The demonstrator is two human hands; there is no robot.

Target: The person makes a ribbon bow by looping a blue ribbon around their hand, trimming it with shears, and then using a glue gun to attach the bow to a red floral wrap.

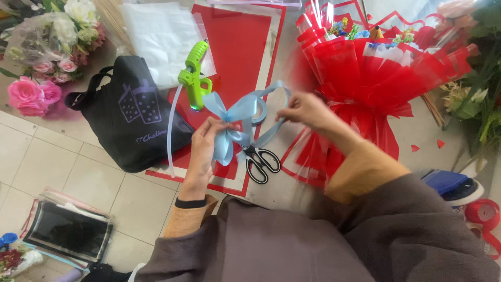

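Note:
My left hand (pixel 204 143) pinches the knot of a light blue ribbon bow (pixel 229 122), its loops spreading up and down from my fingers. My right hand (pixel 308 109) holds the ribbon's long end, which runs up in a loop to the ribbon roll (pixel 259 110). Black-handled scissors (pixel 261 162) lie on the floor just below the bow. A red wrapped bouquet (pixel 376 73) lies to the right of my right hand.
A green glue gun (pixel 194 73) stands on red wrapping sheets (pixel 235 42). A black tote bag (pixel 133 112) lies left of them. Pink and white flowers (pixel 47 57) sit at the top left, a red ribbon roll (pixel 482 214) at the right edge, and a dark tablet-like tray (pixel 68 230) at the bottom left.

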